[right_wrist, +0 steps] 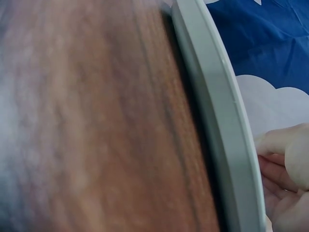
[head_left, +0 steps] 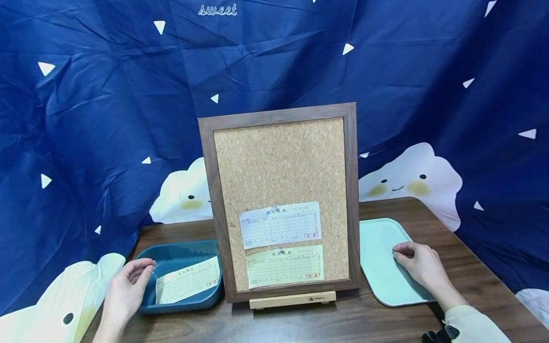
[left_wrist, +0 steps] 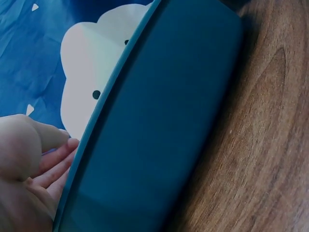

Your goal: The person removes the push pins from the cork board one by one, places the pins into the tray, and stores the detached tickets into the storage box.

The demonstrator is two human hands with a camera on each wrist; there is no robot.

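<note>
"Slips?"
"We've two on one board, six o'clock; one in one tub, eight o'clock."
"Our hold?"
"Left hand loosely curled, empty; right hand over one tray, four o'clock, grip unclear."

A loose-looking, off-white sleeve covers the person's right forearm at the near right. Beside its cuff sits a small, black wrist-worn device, its details too small to tell. The left hand and right hand are bare.
</note>
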